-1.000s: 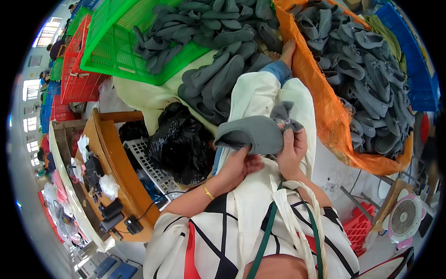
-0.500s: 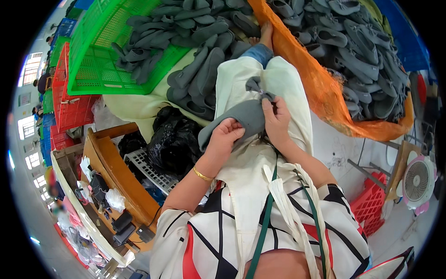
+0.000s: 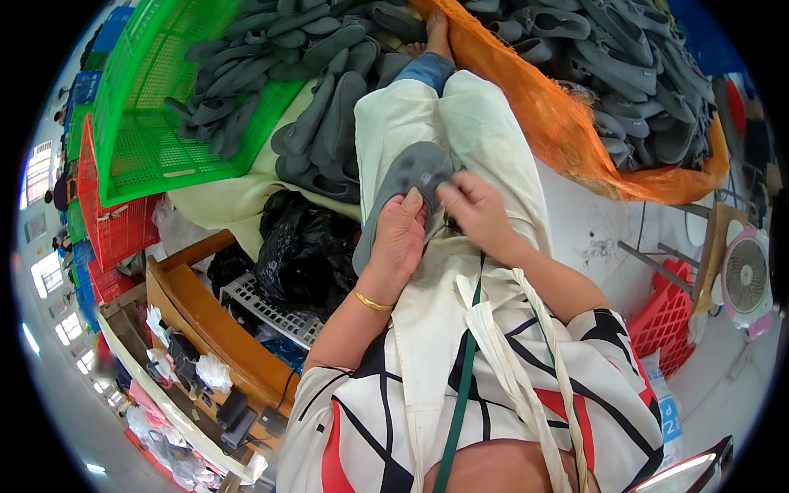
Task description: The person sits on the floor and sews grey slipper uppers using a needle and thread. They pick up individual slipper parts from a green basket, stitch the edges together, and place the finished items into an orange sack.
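A grey slip-on shoe [image 3: 408, 168] stands tilted over my lap, its rounded, dark-spotted end pointing away from me. My left hand [image 3: 400, 234] is closed around its near part, thumb lying on top. At the right edge of the shoe is my right hand [image 3: 478, 212], its fingers curled in and blurred at the tips. Whatever those fingertips pinch is too smeared to make out. Under the shoe, a cream apron [image 3: 493, 123] covers my legs.
A green crate [image 3: 156, 131] and an orange sack [image 3: 567, 140] ahead hold many grey shoes. More grey shoes [image 3: 329, 135] lie beside my left leg. To my left are a black plastic bag [image 3: 300, 246] and a wooden drawer [image 3: 205, 320]; a fan [image 3: 746, 271] stands far right.
The shoe has been turned more upright, and its spotted end now shows. My right hand has moved slightly down and left along it. My left thumb now lies extended on the shoe.
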Demonstrator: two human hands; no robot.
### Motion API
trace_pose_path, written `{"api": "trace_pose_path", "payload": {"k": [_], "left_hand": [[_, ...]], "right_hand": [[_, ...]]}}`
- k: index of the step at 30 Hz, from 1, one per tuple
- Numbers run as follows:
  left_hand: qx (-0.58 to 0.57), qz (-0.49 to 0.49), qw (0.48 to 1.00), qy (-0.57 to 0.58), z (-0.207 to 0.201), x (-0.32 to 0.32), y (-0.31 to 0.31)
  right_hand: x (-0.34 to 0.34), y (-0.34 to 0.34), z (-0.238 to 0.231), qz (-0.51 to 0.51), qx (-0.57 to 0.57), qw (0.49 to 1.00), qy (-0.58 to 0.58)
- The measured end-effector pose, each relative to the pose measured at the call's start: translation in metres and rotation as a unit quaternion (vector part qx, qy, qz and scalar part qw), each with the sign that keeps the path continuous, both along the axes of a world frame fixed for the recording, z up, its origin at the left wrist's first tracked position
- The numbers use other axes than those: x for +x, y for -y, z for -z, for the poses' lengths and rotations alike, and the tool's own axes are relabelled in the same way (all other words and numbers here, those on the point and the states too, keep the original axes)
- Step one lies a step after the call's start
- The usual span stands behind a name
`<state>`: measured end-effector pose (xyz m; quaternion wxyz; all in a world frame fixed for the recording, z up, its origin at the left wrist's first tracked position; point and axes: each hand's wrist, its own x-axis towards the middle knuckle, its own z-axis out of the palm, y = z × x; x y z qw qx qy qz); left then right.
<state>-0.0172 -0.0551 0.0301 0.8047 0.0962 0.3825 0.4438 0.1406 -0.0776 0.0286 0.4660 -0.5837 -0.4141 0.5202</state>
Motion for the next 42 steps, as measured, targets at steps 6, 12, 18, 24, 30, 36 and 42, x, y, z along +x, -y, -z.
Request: {"api": "trace_pose_path", "payload": {"k": [6,12,18,24,30,36,42], "left_hand": [[-0.050,-0.059,0.994,-0.077,0.011,0.004,-0.002],[-0.065,-0.088,0.986,-0.126,0.022,0.003,-0.005],[-0.051,-0.047,0.990,-0.123,0.021,0.003,-0.003],[-0.053,-0.059,0.987,-0.143,0.014,0.013,-0.007],[-0.050,-0.034,0.988,-0.141,0.026,0.005,-0.005],[-0.028,-0.019,0.994,-0.106,0.012,0.007,-0.004],[-0.036,-0.013,0.994,-0.107,0.013,0.007,-0.003]], "right_hand": [[0.011,0.012,-0.002,-0.088,-0.006,0.993,0.072],[0.097,0.034,0.010,0.159,-0.045,0.969,-0.184],[0.218,0.093,0.035,0.471,0.052,0.840,-0.264],[0.150,0.063,0.020,0.391,0.024,0.915,-0.102],[0.044,0.012,-0.025,-0.018,-0.178,0.979,-0.097],[0.016,-0.002,-0.015,-0.094,-0.070,0.990,0.073],[0.014,-0.002,-0.011,-0.088,-0.053,0.991,0.080]]}}
